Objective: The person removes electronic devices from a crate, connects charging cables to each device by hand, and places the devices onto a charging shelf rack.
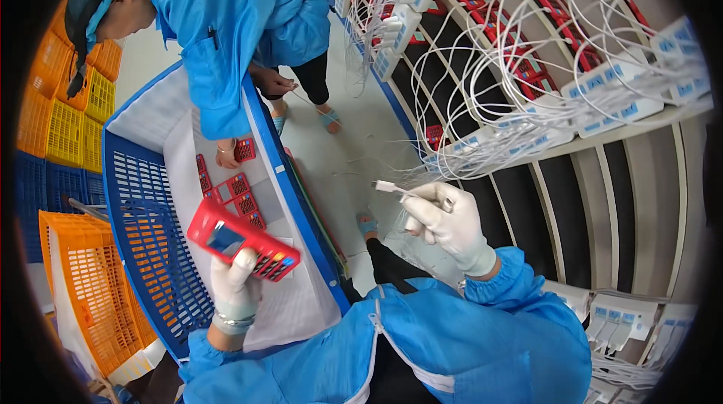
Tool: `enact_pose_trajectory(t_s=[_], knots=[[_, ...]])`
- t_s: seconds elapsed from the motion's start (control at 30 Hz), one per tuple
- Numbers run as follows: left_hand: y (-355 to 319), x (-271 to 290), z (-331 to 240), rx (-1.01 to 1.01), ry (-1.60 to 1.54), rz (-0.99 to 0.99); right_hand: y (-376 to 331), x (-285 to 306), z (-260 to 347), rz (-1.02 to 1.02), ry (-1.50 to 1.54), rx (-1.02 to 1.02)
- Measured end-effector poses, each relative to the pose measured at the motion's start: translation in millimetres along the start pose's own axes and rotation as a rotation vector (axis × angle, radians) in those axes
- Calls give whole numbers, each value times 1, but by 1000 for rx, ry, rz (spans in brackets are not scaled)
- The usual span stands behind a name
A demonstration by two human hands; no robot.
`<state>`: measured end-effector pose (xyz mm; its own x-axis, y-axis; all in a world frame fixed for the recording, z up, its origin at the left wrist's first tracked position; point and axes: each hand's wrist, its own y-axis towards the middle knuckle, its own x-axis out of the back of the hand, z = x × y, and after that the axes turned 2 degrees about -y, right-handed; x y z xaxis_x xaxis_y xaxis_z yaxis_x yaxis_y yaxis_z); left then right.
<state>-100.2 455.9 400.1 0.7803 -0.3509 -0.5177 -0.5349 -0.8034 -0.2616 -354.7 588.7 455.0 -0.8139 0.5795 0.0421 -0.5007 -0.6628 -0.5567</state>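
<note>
Over the blue crate my left hand (pixel 235 289), in a white glove, grips a red card payment terminal (pixel 252 234) with a small screen and a keypad. The terminal is tilted, its keypad end toward the right. My right hand (pixel 452 223), also gloved, pinches a white charging cable (pixel 388 187) just behind its plug, which points left. Plug and terminal are well apart. Inside the blue plastic crate (pixel 154 212), lined with white sheet, lie several red terminals (pixel 236 185).
A co-worker in a blue jacket (pixel 233 35) leans over the crate's far side, one hand at a terminal, the other holding a cable. Racks on the right carry red terminals (pixel 527 69), white charging hubs (pixel 617 95) and tangled cables. Orange crates (pixel 94 283) stand left.
</note>
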Motion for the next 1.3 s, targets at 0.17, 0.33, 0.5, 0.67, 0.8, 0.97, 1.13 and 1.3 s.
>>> enact_pose_trajectory(t_s=[0.17, 0.33, 0.5, 0.67, 0.8, 0.97, 1.13, 1.3], knots=[[45, -96, 38, 318, -557, 58, -9, 2, 0, 72, 184, 122], [46, -127, 78, 488, -716, 58, -14, 27, -11, 147, 193, 99], [34, -144, 95, 480, -719, -17, -30, 53, -13, 76, 148, 63], [35, -148, 98, 494, -722, -35, -29, 59, -10, 86, 92, 64], [25, -150, 104, 413, -721, -4, -28, 63, -10, 77, 29, 48], [11, -168, 91, 137, -464, 118, -27, 65, -20, 87, 24, 79], [51, -175, 111, 159, -369, 170, -14, 78, -18, 26, 15, 61], [174, -175, 170, 284, -3, 127, 27, 99, -57, -361, 47, 649]])
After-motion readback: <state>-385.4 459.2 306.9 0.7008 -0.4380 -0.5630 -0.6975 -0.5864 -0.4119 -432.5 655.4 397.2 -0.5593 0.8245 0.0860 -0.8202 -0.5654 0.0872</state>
